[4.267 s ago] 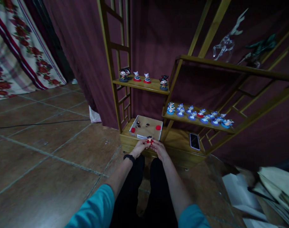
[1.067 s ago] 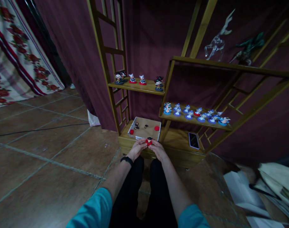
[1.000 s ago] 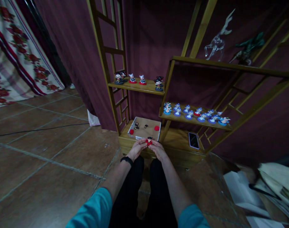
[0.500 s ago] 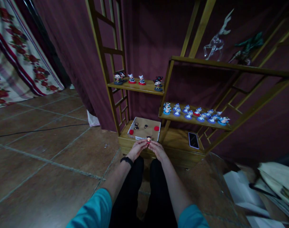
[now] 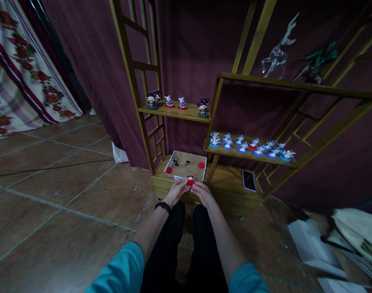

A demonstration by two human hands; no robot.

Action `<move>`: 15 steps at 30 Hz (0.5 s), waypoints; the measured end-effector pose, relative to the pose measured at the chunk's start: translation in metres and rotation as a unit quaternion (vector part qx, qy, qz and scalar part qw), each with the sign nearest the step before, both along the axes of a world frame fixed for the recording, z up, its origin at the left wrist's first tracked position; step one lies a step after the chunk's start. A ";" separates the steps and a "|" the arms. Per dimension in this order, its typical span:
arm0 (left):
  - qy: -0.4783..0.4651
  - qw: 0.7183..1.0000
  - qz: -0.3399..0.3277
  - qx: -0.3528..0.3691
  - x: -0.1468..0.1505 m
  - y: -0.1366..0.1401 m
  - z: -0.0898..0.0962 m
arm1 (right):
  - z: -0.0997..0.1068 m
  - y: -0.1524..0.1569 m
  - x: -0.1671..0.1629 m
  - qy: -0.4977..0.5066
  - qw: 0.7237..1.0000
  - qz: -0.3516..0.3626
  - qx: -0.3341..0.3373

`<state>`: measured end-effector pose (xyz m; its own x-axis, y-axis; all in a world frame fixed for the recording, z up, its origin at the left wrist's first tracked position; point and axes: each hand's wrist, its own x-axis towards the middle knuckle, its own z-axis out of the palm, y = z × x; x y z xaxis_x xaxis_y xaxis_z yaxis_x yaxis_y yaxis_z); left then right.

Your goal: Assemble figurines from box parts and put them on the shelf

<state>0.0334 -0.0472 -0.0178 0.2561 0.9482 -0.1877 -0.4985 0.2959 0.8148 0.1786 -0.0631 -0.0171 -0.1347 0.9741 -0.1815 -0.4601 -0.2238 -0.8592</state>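
Observation:
Between my fingertips is a small figurine (image 5: 190,179) with dark hair and a red base, whose red underside faces me. My left hand (image 5: 176,193) pinches it from the left, and my right hand (image 5: 203,193) grips its other side. Just beyond my hands lies a shallow box (image 5: 193,173) with a brown inside. Within it are a red disc (image 5: 201,165) on the right, another red disc (image 5: 169,170) on the left, and several small dark pieces (image 5: 176,164) too small to make out.
Wooden shelves hold several dark-haired figurines (image 5: 203,108), white-and-red figurines (image 5: 182,103) and blue-white figurines (image 5: 242,147). A phone (image 5: 249,180) lies at the lower right. A clear deer ornament (image 5: 276,57) stands on the upper shelf. White boxes (image 5: 316,246) lie on the floor to the right.
The figurine has tipped between my fingers, so more of its red base now shows toward me. My hands have stayed in nearly the same place.

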 end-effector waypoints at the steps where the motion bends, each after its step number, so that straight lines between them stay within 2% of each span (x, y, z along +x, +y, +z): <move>1: 0.002 1.000 0.001 -0.003 0.000 0.000 0.000 | -0.001 0.000 0.000 -0.006 1.000 -0.001 -0.001; 15: 0.047 0.999 0.008 -0.013 0.002 0.004 -0.009 | -0.015 0.009 0.000 -0.049 0.998 -0.040 -0.014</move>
<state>0.0355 -0.0430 -0.0267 0.2207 0.9468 -0.2340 -0.4249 0.3093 0.8507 0.1782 -0.0539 -0.0320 -0.0378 0.9756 -0.2164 -0.3919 -0.2137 -0.8949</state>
